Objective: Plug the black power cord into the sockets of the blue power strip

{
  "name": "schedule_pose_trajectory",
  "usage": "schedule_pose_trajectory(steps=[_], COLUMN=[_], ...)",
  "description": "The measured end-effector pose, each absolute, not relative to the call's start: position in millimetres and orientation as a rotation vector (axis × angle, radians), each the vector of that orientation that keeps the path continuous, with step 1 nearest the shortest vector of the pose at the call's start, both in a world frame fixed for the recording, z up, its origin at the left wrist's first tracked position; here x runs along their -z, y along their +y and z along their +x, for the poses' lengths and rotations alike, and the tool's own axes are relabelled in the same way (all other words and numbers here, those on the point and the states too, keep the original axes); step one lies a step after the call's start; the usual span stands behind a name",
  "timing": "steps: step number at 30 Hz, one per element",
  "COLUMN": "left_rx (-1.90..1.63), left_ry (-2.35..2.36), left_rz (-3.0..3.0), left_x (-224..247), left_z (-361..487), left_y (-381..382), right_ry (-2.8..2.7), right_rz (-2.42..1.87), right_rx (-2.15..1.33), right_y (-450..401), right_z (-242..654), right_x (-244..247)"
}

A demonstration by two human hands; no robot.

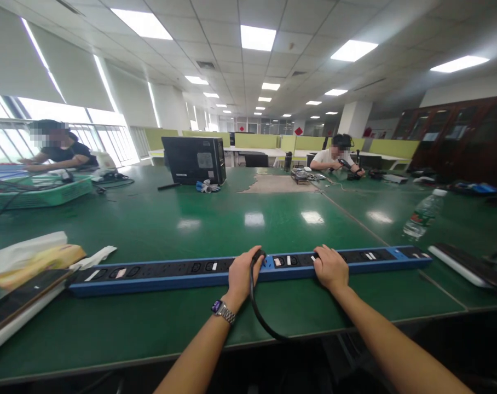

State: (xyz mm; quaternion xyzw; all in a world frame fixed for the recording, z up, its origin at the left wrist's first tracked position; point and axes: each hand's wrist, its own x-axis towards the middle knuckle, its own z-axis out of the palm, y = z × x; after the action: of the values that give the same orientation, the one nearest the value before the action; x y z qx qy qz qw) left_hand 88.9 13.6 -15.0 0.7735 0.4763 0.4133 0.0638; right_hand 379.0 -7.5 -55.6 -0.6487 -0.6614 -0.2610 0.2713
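A long blue power strip [166, 283] with black sockets lies across the green table in front of me. My left hand [244, 272], with a watch at the wrist, is closed round the end of a black power cord [254, 306] at the strip's middle. The plug itself is mostly hidden by the fingers, and the cord loops down toward the table's front edge. Farther right, my right hand [329, 267] rests over the strip with its fingers curled on the far edge, gripping it. White labels mark several sockets.
A plastic bottle [424, 216] and a white-edged black device [462, 265] stand at the right. At left lie a yellow tissue pack [39, 262] and a green basket [59, 194]. A black computer case [195, 160] and gloves [207, 186] are farther back. Two people sit across the table.
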Motion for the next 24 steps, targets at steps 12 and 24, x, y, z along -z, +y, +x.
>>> schedule_pose_trajectory(steps=[12, 24], left_rx=[-1.081, -1.170], left_ry=[1.257, 1.184], left_rz=[2.630, 2.591], left_x=[12.9, 26.3], left_z=[107.5, 103.5], left_y=[11.8, 11.0], right_ry=[-1.768, -1.760], right_rz=[-1.768, -1.780], right_rx=[0.655, 0.632], right_y=[-8.6, -11.0], right_z=[378.0, 377.1], right_x=[49.9, 48.1])
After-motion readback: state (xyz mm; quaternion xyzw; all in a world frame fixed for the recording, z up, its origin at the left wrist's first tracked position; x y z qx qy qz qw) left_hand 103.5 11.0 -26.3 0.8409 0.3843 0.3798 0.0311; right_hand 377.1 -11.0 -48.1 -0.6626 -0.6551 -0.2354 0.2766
